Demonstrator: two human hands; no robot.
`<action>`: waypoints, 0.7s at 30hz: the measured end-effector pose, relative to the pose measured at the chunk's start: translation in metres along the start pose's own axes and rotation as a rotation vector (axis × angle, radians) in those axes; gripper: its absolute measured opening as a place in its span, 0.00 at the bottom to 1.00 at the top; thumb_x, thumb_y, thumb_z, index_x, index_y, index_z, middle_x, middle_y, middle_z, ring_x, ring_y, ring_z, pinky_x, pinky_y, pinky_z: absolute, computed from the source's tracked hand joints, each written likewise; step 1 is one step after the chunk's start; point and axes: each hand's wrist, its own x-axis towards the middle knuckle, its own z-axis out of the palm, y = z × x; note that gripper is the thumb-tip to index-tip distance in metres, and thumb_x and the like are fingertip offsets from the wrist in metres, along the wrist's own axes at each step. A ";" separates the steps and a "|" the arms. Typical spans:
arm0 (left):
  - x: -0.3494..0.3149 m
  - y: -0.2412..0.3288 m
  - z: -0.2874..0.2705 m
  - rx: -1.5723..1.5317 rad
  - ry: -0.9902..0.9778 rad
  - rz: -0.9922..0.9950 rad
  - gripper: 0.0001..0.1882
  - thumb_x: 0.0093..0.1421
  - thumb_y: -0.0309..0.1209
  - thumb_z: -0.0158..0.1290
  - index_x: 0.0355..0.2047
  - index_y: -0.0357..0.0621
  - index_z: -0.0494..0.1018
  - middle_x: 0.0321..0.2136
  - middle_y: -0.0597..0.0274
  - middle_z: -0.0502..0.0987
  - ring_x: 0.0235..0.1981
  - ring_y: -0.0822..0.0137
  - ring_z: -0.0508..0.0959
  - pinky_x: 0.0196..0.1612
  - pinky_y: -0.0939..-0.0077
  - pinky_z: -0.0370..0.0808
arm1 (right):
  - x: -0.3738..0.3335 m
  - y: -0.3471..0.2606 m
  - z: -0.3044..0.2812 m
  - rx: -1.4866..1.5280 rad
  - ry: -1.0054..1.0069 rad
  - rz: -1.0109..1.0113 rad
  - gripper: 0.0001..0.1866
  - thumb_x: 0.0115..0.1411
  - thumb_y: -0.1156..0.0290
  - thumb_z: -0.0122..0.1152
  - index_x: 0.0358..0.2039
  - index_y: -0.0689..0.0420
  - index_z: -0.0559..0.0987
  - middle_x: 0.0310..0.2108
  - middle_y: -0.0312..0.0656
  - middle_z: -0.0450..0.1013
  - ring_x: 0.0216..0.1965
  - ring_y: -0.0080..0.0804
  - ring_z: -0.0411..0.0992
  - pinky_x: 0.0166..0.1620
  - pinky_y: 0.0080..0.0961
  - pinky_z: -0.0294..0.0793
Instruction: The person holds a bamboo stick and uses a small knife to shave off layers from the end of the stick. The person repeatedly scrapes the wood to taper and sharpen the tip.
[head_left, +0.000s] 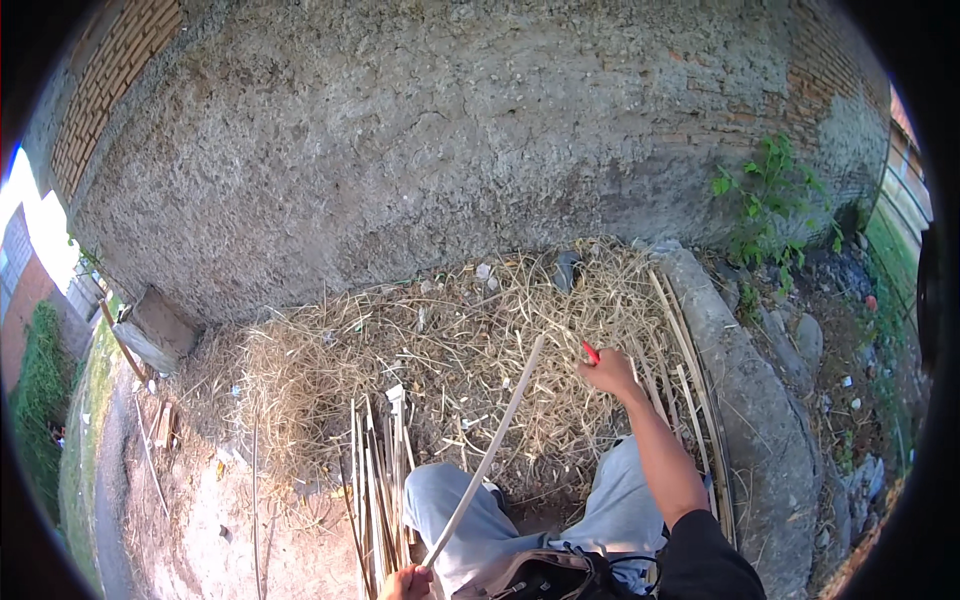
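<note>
Gripping strip [487, 458] in left hand [407, 582], red tool [590, 352] in right hand [609, 375], clear of curb [742, 405]

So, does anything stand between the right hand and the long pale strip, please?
Nothing visible blocks the way. Only the red tool, held in the right hand, is on the side toward the long pale strip; the straw-like litter lies below, on the ground.
</note>
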 end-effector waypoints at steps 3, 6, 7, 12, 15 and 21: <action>0.023 0.000 0.011 -0.169 -0.088 -0.164 0.20 0.70 0.35 0.39 0.20 0.45 0.66 0.13 0.72 0.61 0.16 0.72 0.61 0.18 0.69 0.59 | -0.031 -0.022 0.012 0.171 -0.037 -0.116 0.21 0.51 0.53 0.70 0.20 0.60 0.77 0.16 0.45 0.73 0.19 0.37 0.73 0.28 0.36 0.70; 0.054 -0.001 0.018 -0.200 -0.208 -0.279 0.20 0.71 0.44 0.40 0.35 0.39 0.69 0.15 0.64 0.69 0.13 0.70 0.67 0.18 0.75 0.64 | -0.092 -0.064 0.018 -0.079 -0.113 -0.222 0.18 0.53 0.55 0.63 0.24 0.60 0.80 0.20 0.50 0.76 0.24 0.46 0.77 0.32 0.41 0.75; 0.073 0.028 0.026 -0.304 -0.240 -0.346 0.19 0.72 0.43 0.39 0.36 0.40 0.69 0.16 0.65 0.66 0.13 0.72 0.63 0.18 0.76 0.61 | -0.108 -0.067 0.024 -0.155 -0.108 -0.269 0.18 0.53 0.56 0.60 0.28 0.60 0.83 0.22 0.52 0.77 0.27 0.49 0.78 0.34 0.44 0.77; 0.143 0.059 0.053 -0.730 -0.351 -0.523 0.16 0.70 0.43 0.44 0.33 0.43 0.67 0.18 0.70 0.64 0.13 0.81 0.57 0.15 0.83 0.52 | -0.141 -0.081 0.055 -0.227 -0.118 -0.325 0.17 0.55 0.55 0.59 0.27 0.58 0.84 0.24 0.53 0.78 0.30 0.53 0.78 0.36 0.45 0.78; 0.170 0.076 0.075 -0.384 -0.343 -0.273 0.15 0.68 0.39 0.49 0.28 0.44 0.66 0.16 0.72 0.63 0.13 0.81 0.58 0.13 0.82 0.51 | -0.144 -0.083 0.056 -0.231 -0.116 -0.296 0.18 0.56 0.56 0.59 0.26 0.59 0.84 0.25 0.55 0.78 0.31 0.54 0.78 0.36 0.45 0.78; 0.201 0.101 0.095 -0.260 -0.317 -0.261 0.18 0.62 0.37 0.57 0.19 0.47 0.64 0.13 0.76 0.62 0.11 0.81 0.59 0.13 0.81 0.54 | -0.141 -0.082 0.052 -0.295 -0.123 -0.286 0.17 0.53 0.59 0.59 0.27 0.62 0.83 0.25 0.58 0.77 0.31 0.55 0.78 0.37 0.46 0.78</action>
